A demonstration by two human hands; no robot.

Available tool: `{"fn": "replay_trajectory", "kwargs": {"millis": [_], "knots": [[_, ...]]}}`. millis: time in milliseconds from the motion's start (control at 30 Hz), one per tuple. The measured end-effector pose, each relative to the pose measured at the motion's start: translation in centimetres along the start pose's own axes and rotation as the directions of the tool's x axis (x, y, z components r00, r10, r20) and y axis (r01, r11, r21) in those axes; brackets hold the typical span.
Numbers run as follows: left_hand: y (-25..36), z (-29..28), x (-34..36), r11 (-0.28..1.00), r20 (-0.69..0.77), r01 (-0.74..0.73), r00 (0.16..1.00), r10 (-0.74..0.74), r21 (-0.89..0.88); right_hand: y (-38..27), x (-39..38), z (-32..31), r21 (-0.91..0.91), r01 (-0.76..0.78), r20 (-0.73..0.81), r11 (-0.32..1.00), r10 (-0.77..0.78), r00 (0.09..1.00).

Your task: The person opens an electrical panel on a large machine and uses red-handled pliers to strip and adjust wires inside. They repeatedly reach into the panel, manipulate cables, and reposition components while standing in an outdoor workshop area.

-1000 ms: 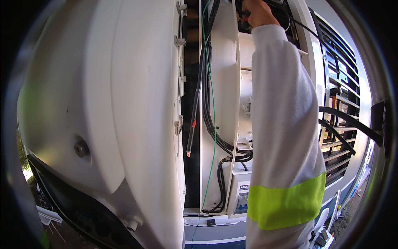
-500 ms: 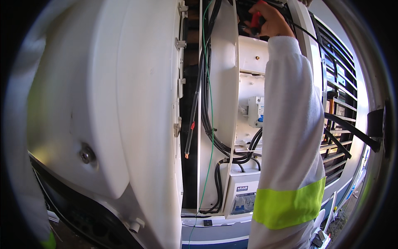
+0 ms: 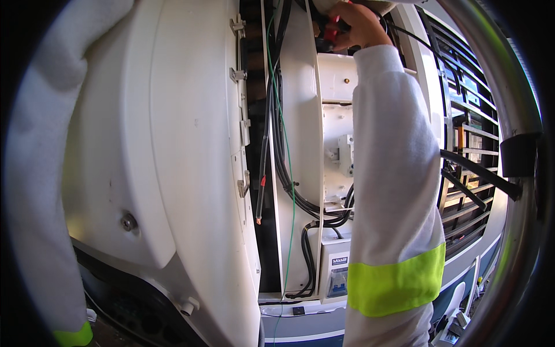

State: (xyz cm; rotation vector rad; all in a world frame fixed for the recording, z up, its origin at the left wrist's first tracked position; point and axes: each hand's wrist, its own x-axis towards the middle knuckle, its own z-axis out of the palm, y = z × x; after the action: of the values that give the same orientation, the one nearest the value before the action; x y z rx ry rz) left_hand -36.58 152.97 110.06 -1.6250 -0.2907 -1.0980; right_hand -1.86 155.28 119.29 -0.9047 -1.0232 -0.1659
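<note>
My right hand (image 3: 361, 26) is closed on a red-and-black hand tool (image 3: 334, 29) at the top of an open white compartment, where the tool's working end is hidden. Below it are a white back panel (image 3: 334, 75) with a brass fastener, a breaker (image 3: 347, 155) partly behind my sleeve, and a lower breaker box (image 3: 332, 269). Black cables and a thin green wire (image 3: 293, 179) hang to the left, beside a loose cable (image 3: 259, 214) with bare copper and a red marking. My left sleeve runs up the left edge; that hand is out of view.
A large white panel with hinges (image 3: 191, 144) fills the left side. At the right are a slatted grille (image 3: 468, 196), thick black hoses (image 3: 480, 172) and a curved metal tube (image 3: 523, 231) with a black collar (image 3: 516, 153). A dark trim (image 3: 121, 289) runs at lower left.
My right hand dropped slightly, uncovering the panel and breaker, then shifted left with the tool. My left sleeve has risen into view along the left edge.
</note>
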Motion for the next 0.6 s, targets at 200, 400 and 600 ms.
{"fn": "replay_trajectory", "kwargs": {"millis": [200, 400, 600], "knots": [[0.4, 0.4, -0.1, 0.993, -0.076, 0.029, 0.996, -0.037, -0.111, -0.1, -1.8, 1.2, 0.145, -0.016, 0.014, 0.989, 0.015, 1.0], [-0.3, 0.8, 0.1, 0.991, -0.13, -0.033, 0.991, 0.016, -0.128, -0.7, -7.2, 0.1, -0.119, 0.064, -0.023, 0.991, -0.067, 0.997], [0.3, 0.6, -0.3, 0.98, -0.155, 0.096, 0.98, -0.124, -0.177, -0.6, -10.9, -0.4, -0.331, 0.045, 0.024, 0.943, -0.04, 0.999]]}}
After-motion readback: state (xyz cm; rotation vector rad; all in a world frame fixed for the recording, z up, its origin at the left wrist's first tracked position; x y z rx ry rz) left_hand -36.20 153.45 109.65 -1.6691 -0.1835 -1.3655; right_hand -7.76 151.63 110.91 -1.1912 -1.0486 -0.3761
